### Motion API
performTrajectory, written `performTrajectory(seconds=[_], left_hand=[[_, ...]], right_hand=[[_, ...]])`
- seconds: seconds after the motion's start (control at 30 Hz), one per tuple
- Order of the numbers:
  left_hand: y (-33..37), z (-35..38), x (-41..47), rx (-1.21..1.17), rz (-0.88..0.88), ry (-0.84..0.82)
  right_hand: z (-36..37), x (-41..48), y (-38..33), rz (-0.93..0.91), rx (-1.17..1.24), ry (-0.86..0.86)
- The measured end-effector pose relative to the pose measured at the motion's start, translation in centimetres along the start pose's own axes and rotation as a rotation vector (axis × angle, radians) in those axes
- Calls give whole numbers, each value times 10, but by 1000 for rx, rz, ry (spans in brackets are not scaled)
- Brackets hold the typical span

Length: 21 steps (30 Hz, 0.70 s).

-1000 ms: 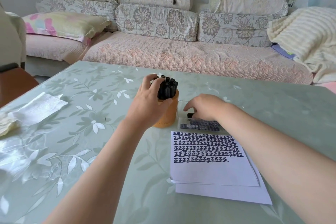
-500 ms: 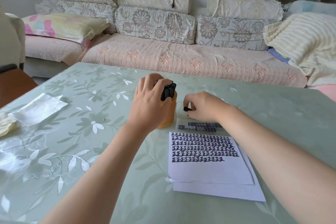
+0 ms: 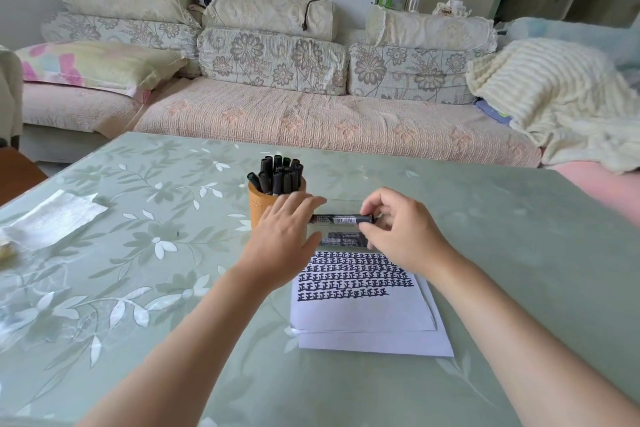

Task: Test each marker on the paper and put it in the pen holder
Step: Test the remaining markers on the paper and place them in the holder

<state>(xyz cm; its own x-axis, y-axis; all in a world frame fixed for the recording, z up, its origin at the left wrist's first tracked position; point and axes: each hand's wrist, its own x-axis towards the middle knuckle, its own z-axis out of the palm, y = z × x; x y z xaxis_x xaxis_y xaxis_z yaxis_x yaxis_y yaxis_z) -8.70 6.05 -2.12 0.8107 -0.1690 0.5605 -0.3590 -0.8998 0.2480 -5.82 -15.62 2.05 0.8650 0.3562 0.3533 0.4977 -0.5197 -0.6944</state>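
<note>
Right hand (image 3: 398,229) is pinching a black marker (image 3: 341,219) by its right end, thumb and fingertips curled round the barrel, so the pen sits level above the far edge of the paper (image 3: 363,312). Left hand (image 3: 284,236) is spread, fingers mostly straight, with its fingertips covering the marker's left end. I honestly can't tell if it's touching the pen or just getting there.

My read is that this is the start of a test round: fresh marker picked up, cap on as far as I can see, nothing written with it yet. Next move is probably the left hand closing on the cap end and pulling it off while the right keeps hold of the barrel, then the tip goes down to the blank part of the sheet, below the rows of dark marks.

The pen holder (image 3: 258,206), a tan cup, stands just beyond the left hand and is packed with black markers (image 3: 278,175), so slotting one more in will be tight. Under the hands there's something clear with dark shapes in it, maybe the untested ones, too hidden to say. It's all on a green floral table (image 3: 138,253), with a white tissue (image 3: 55,218) off to the left.
</note>
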Motion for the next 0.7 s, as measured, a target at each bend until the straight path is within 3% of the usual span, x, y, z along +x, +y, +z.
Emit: performTrajectory(seconds=[0.17, 0.27, 0.43, 0.7], left_hand=[[5, 1, -6, -120, -33, -92], [8, 3, -8, -134, -20, -141], [16, 12, -11, -150, 25, -206], [28, 23, -17, -136, 133, -185]], right_hand=[[-1, -19, 14, 160, 152, -17], [-1, -23, 24, 143, -43, -65], [6, -28, 24, -64, -403, -280], [17, -31, 32, -2, -393, -440]])
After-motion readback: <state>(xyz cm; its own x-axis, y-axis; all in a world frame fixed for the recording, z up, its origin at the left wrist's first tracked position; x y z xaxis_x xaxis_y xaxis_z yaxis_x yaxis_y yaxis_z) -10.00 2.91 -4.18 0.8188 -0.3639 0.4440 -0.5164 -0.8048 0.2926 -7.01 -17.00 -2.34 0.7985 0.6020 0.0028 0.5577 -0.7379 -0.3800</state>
